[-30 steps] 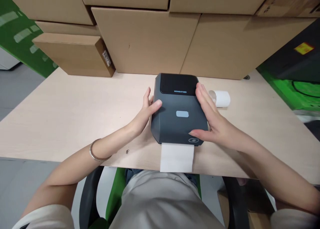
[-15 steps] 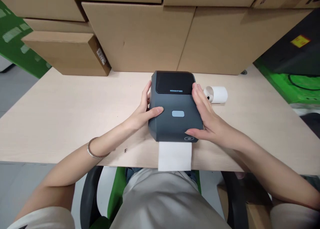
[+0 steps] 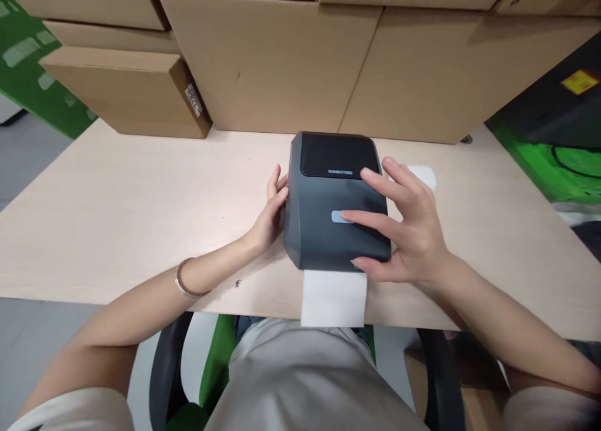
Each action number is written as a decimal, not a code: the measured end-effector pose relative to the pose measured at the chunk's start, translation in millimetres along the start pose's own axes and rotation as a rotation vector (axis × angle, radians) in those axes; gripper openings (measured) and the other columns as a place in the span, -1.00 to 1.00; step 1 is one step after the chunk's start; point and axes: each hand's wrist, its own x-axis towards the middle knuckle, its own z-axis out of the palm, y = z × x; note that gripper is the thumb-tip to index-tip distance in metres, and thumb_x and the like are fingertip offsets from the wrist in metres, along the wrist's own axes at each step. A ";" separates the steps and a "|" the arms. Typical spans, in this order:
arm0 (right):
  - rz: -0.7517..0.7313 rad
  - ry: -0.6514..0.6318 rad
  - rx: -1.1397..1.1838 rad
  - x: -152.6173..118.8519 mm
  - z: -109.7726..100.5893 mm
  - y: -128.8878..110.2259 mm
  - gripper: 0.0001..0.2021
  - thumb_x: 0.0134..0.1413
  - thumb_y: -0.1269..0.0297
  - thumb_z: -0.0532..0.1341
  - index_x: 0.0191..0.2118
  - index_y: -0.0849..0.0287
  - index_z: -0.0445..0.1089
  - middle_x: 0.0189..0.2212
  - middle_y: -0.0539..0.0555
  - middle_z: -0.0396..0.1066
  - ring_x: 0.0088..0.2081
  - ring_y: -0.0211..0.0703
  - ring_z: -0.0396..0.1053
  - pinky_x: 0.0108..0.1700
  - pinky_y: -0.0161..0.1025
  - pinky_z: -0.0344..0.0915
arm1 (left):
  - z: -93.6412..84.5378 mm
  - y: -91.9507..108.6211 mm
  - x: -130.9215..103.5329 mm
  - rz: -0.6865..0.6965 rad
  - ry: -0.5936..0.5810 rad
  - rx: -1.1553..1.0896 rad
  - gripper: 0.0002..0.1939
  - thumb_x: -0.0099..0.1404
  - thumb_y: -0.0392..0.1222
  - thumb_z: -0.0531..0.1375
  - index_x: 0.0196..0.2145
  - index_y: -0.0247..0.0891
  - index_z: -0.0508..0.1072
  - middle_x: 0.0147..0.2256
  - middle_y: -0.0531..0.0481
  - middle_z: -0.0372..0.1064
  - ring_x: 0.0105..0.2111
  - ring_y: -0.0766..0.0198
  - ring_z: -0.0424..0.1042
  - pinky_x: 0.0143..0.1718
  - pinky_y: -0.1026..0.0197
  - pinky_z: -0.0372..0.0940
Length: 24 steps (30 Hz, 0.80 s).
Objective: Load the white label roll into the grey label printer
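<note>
A dark grey-blue label printer (image 3: 319, 230) with a black window sits on the table, its light blue button partly under my right index finger. White paper (image 3: 333, 298) sticks out of its front and hangs over the table edge. My left hand (image 3: 271, 217) rests against the printer's left side, fingers partly hidden behind it. Spread over the printer's right half is my right hand (image 3: 408, 227), fingers apart, with the thumb at the lower front edge. Behind that hand a white paper roll (image 3: 425, 176) shows in part.
Large cardboard boxes (image 3: 277, 61) stand along the back of the wooden table (image 3: 141, 218). A smaller flat box (image 3: 117, 93) is at the back left. Black chair armrests flank my body below the front edge. Dark and green items are at the right.
My right hand has lifted off the printer's right side, its index finger now at the button. My left thumb has left the top. The printer appears slightly further right in view.
</note>
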 end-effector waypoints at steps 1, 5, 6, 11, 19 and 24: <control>-0.013 0.012 -0.005 1.1 0.2 -1.5 -0.48 0.30 -0.11 0.29 0.31 -0.18 0.40 0.52 0.03 0.21 0.53 0.36 0.17 0.47 0.43 0.23 | -0.1 0.1 0.4 0.001 0.006 0.000 -0.09 0.45 0.27 0.25 0.57 0.17 -0.08 0.59 0.03 0.04 0.60 -0.06 0.05 0.62 -0.19 -0.07; -0.036 -0.002 -0.022 2.6 -3.1 -7.0 -0.38 0.21 -0.06 0.34 0.36 -0.16 0.34 0.44 0.08 0.33 0.51 0.35 0.21 0.43 0.39 0.33 | 0.4 -0.2 1.4 0.002 0.014 -0.009 -0.08 0.44 0.30 0.24 0.56 0.12 -0.07 0.58 -0.03 0.07 0.55 -0.11 0.17 0.58 -0.22 0.01; -0.025 -0.021 -0.030 2.3 -4.7 -7.9 -0.36 0.18 -0.05 0.35 0.36 -0.17 0.33 0.42 0.09 0.35 0.51 0.35 0.21 0.42 0.39 0.34 | 0.3 -0.7 1.7 0.007 0.013 -0.008 -0.09 0.43 0.30 0.24 0.55 0.12 -0.06 0.58 -0.02 0.08 0.54 -0.11 0.18 0.57 -0.22 0.03; 0.016 -0.192 -0.079 0.1 -9.6 -9.3 -0.37 0.20 -0.14 0.32 0.33 -0.06 0.40 0.31 0.17 0.49 0.45 0.40 0.32 0.34 0.44 0.41 | -2.1 -4.0 4.0 0.025 0.021 0.028 -0.13 0.44 0.30 0.24 0.54 0.14 0.00 0.55 0.01 0.15 0.54 -0.08 0.19 0.54 -0.20 0.12; -0.198 -0.006 -0.183 0.9 -20.8 -11.4 -0.43 0.16 -0.15 0.49 0.25 -0.24 0.49 0.03 0.01 0.67 0.06 0.13 0.66 0.30 0.22 0.52 | -3.9 -2.8 7.4 0.000 0.088 -0.005 -0.18 0.43 0.32 0.26 0.51 0.14 0.11 0.44 0.02 0.37 0.38 -0.12 0.41 0.42 -0.19 0.29; -0.099 0.084 -0.313 23.5 -57.4 -5.6 -0.41 0.16 0.01 0.51 0.29 -0.45 0.47 0.07 -0.19 0.67 0.03 0.07 0.68 0.31 0.15 0.53 | -6.6 -5.8 11.4 0.016 0.090 0.050 -0.19 0.42 0.33 0.25 0.48 0.09 0.12 0.44 -0.09 0.29 0.43 -0.14 0.33 0.43 -0.23 0.26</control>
